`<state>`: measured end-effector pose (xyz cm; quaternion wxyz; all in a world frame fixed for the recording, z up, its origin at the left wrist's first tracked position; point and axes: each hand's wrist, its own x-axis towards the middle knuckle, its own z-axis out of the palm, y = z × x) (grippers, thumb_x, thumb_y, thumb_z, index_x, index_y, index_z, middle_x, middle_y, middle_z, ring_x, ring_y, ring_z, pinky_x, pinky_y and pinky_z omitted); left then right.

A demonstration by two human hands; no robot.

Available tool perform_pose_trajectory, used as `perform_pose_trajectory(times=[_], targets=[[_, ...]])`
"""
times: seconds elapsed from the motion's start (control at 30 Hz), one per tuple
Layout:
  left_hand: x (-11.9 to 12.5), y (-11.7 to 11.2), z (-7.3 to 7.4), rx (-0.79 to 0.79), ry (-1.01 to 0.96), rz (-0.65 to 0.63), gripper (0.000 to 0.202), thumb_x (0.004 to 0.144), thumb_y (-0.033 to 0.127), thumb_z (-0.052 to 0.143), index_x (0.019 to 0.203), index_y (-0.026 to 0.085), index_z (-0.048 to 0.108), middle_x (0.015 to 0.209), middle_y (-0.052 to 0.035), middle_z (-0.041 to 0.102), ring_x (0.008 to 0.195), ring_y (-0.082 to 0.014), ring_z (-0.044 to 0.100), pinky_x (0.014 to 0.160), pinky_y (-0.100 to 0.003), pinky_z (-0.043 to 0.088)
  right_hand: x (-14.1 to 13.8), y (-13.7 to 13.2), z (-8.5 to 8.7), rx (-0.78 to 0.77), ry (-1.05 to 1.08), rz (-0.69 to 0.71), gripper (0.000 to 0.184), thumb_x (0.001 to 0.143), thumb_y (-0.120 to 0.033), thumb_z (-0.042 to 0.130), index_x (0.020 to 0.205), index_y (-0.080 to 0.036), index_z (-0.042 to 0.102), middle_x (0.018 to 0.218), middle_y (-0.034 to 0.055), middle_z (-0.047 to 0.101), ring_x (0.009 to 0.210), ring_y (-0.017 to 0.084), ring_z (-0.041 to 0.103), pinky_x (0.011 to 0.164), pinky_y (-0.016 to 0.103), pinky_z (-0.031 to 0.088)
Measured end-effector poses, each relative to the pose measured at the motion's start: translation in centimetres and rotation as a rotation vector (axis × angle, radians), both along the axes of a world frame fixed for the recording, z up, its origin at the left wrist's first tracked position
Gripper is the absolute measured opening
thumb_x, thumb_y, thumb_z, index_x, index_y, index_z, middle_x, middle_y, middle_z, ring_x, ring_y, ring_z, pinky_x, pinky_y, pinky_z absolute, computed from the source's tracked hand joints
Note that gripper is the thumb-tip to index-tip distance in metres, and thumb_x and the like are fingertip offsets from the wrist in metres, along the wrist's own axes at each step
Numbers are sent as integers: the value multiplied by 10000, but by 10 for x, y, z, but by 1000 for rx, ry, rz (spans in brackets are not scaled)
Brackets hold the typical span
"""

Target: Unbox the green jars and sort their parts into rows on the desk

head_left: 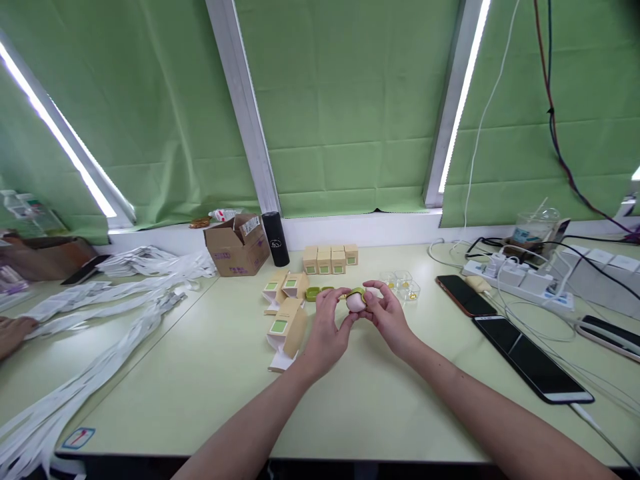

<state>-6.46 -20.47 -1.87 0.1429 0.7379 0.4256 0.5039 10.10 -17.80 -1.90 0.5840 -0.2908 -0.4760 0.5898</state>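
Both my hands meet over the middle of the pale green table. My left hand and my right hand pinch a small pale pink egg-shaped object with a green rim between their fingertips. Just left of it lie green lids and several open tan cartons. A row of closed tan boxes stands behind. Small clear cups with yellow bits sit to the right of my hands.
A cardboard box and a black cylinder stand at the back left. White lanyards spread over the left. Phones, a power strip and cables fill the right. Another person's hand rests at far left.
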Motion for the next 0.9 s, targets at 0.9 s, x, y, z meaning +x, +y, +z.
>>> perform_pose_trajectory(times=[0.9], targets=[[-3,2,8,-108,-60,-80,363,969,205,570,1319,247,658,1305,-97,697,1131,-218,682,883,-364,613,18,8,-11,1063,-1003,-369,386,1030,-183,498,1411,-243,516,1200,143,645,980,264,677,759,422,622]])
